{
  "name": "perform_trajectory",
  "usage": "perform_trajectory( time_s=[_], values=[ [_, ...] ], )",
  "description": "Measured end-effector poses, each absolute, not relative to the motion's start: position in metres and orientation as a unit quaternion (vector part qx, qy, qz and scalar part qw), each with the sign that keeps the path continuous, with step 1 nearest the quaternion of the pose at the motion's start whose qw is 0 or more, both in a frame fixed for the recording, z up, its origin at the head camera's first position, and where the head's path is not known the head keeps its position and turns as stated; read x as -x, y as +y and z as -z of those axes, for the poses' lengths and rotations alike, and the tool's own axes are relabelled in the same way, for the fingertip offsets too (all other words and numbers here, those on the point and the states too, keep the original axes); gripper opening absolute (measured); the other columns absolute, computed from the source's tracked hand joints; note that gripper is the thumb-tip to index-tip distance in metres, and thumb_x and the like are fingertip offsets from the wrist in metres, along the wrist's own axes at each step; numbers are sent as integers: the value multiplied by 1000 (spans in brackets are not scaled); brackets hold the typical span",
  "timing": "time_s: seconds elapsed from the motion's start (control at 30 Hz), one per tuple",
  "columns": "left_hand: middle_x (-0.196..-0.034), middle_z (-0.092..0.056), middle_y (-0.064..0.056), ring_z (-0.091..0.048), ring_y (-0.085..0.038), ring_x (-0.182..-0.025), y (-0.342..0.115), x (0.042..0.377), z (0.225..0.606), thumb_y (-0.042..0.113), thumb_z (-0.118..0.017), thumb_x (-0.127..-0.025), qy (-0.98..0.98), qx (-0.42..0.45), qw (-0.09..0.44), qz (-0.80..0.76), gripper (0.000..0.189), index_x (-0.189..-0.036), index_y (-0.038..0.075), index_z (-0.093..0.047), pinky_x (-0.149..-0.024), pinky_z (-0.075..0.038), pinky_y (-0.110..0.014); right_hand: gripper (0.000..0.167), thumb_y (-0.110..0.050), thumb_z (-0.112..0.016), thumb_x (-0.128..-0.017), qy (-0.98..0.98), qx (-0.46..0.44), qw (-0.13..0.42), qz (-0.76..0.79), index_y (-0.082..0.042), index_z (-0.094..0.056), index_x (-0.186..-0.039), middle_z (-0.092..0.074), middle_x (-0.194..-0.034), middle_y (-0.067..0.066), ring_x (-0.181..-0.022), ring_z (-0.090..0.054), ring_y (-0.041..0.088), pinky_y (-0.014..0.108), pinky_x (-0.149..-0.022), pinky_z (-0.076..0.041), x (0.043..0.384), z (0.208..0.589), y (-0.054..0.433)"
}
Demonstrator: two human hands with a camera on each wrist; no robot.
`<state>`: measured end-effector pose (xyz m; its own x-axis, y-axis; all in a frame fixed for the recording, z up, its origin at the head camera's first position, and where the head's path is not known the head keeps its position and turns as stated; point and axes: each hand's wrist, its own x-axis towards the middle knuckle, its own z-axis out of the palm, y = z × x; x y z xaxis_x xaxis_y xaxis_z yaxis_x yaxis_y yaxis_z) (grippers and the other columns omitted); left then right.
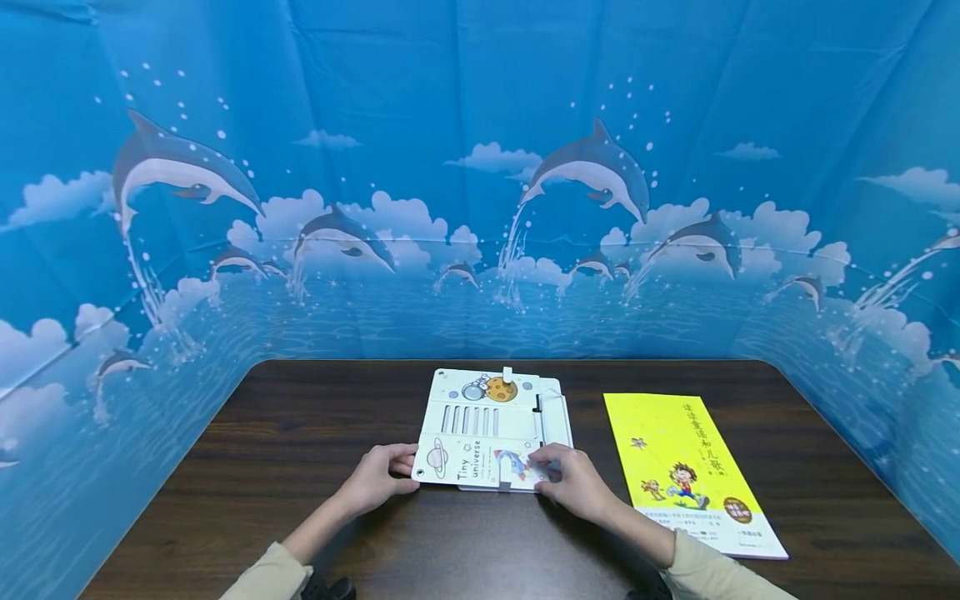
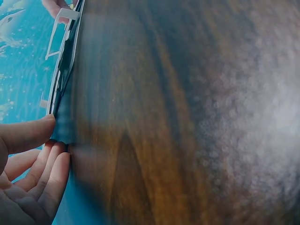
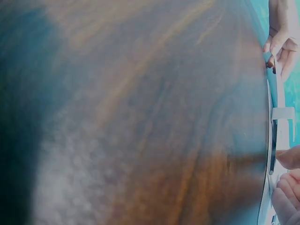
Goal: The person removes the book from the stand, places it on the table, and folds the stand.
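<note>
A white book stand (image 1: 480, 421) printed "Tiny universe", with slots and planet and rocket pictures, lies on the table in the head view. My left hand (image 1: 378, 479) pinches its left front corner, thumb near and fingers at the side; in the left wrist view, that thumb (image 2: 30, 133) presses against the thin edge. On the stand's right front part, over the rocket picture, my right hand (image 1: 573, 483) grips with thumb and fingers. A white clip (image 3: 283, 113) sticks out from the front edge in the right wrist view. The stand's underside is hidden.
A yellow children's book (image 1: 675, 458) lies flat to the right of the stand, with my right forearm over its near left corner. The dark wood table (image 1: 315, 417) ends at a blue dolphin-printed cloth (image 1: 480, 317) behind and along both sides.
</note>
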<state>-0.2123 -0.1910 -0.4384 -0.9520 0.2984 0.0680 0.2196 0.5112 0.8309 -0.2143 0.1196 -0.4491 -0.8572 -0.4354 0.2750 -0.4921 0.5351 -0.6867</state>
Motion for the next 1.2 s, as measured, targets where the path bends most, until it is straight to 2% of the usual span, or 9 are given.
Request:
perform_trajectory(
  time_s=[0.33,0.53,0.7,0.93,1.2],
  values=[
    [-86,-62,-10,-61,-20,-77,-190,212,438,-9,-69,-70,871,-159,35,-464,49,-114,-19,-51,-64,-49,-22,29,1,-69,-75,-873,-258,18,-412,3,-65,-104,-65,-99,11,-84,-61,19,36,-76,-52,214,438,126],
    [-86,-62,-10,-61,-20,-77,-189,211,437,-9,-69,-70,873,-156,32,-462,48,-113,-19,-51,-64,-49,-22,28,2,-70,-75,-880,-212,64,-421,0,-66,-102,-66,-94,8,-81,-60,18,29,-69,-52,222,431,132],
    [-86,-63,-11,-61,-20,-77,-190,211,436,-9,-69,-70,874,-151,29,-461,46,-113,-18,-53,-64,-49,-22,27,-2,-72,-74,-892,-174,92,-408,-3,-66,-100,-65,-92,5,-78,-60,15,29,-68,-52,230,434,141],
    [-87,-64,-11,-61,-20,-78,-190,209,433,-7,-69,-71,875,-158,35,-457,44,-112,-17,-54,-64,-49,-23,18,-7,-71,-76,-909,-127,55,-393,-8,-69,-94,-66,-90,0,-75,-58,10,23,-66,-49,234,445,148],
    [-87,-64,-12,-61,-21,-77,-191,205,431,-8,-68,-72,874,-163,48,-455,44,-112,-18,-53,-64,-50,-23,12,-6,-70,-77,-909,-142,35,-391,-8,-70,-89,-68,-92,2,-75,-58,11,21,-60,-47,237,449,151]
  ],
)
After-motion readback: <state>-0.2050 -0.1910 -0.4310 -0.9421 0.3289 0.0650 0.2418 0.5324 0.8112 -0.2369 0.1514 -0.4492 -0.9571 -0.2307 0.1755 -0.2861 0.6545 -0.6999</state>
